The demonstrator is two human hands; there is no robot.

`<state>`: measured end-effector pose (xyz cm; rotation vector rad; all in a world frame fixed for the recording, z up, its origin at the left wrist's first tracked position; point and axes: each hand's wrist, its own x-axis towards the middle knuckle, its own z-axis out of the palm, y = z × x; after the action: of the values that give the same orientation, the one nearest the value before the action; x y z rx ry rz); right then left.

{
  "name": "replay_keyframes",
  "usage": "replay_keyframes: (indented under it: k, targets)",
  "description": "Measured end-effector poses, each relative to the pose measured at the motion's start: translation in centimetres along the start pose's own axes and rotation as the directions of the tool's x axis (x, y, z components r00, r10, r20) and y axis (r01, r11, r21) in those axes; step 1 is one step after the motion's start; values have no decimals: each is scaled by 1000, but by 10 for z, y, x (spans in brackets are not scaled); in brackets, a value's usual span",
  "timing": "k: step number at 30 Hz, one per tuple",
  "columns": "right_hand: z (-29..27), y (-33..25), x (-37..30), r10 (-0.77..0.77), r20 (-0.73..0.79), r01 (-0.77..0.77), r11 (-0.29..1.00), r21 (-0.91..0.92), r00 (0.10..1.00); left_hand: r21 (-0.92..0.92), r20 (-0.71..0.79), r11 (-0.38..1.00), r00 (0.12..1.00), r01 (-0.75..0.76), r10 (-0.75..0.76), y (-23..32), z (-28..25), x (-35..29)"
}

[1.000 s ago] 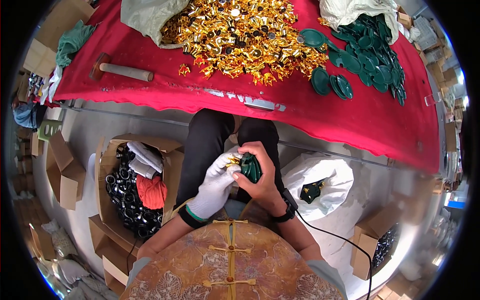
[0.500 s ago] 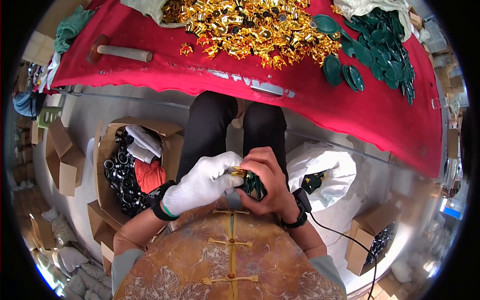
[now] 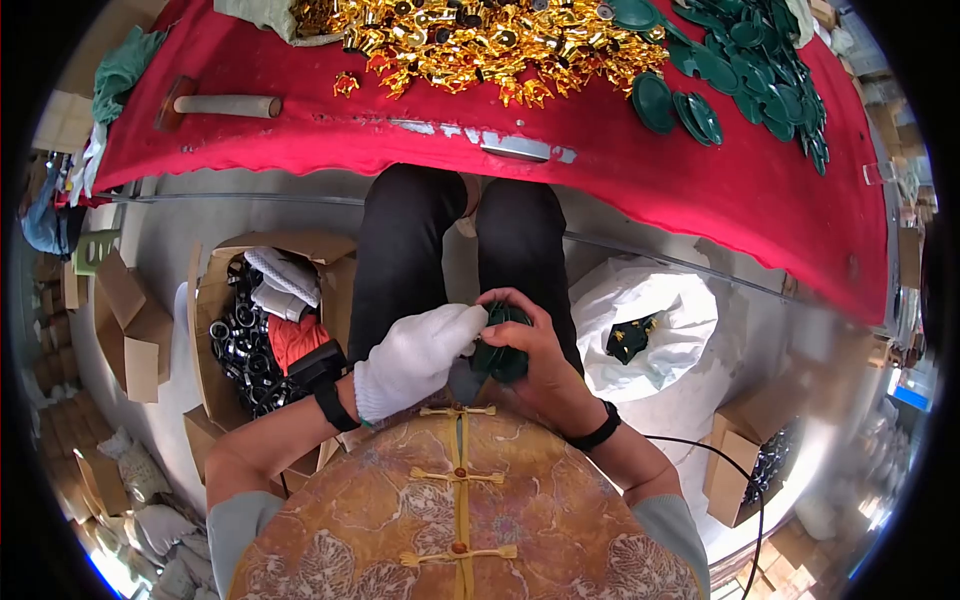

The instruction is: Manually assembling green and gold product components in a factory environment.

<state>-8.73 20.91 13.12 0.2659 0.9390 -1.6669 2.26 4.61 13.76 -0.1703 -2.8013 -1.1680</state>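
Note:
Both my hands are together in front of my lap. My left hand (image 3: 425, 348), in a white knitted glove, has its fingers pressed together against the edge of some dark green plastic pieces (image 3: 502, 343). What its fingertips pinch is hidden. My bare right hand (image 3: 540, 355) is closed round the green pieces, fingers over the far side and thumb across them. A white sack (image 3: 682, 300) stands open on the floor to the right of my knees, with green and gold pieces (image 3: 628, 340) inside.
A red-covered table (image 3: 330, 143) spans the far side, bearing a heap of gold parts (image 3: 480, 50), green discs (image 3: 745, 75) and a mallet (image 3: 228, 105). A cardboard box (image 3: 215, 285) of black rings (image 3: 237, 345) stands left. A black cable (image 3: 735, 462) runs by my right arm.
My hands have shifted slightly, and the gold part seen at my left fingertips is no longer plainly visible. My right thumb now lies across the green pieces. The view has tilted a little.

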Motion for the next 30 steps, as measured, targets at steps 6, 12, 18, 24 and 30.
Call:
replay_keyframes:
  k: [6,12,18,24,30]
  targets:
    - [-9,-3,1,-639,383,667,284,-689,667,-850,413,128,797,511,-441,9,-19,-3]
    - [0,-2,-4,-541,697,811,-48,-583,470,-838,354,223,807,498,-472,15,-9,-7]
    - [4,1,-10,-545,440,683,404,-609,714,-290,-107,948,980,129,-166,17,-5,-7]
    - [-4,10,0,12,31,-10,997,-72,999,-80,116,996,993,30,-20,-1,-1,-8]
    - [-7,8,-3,-573,396,660,377,-650,717,-859,345,172,794,482,-501,11,-12,-17]
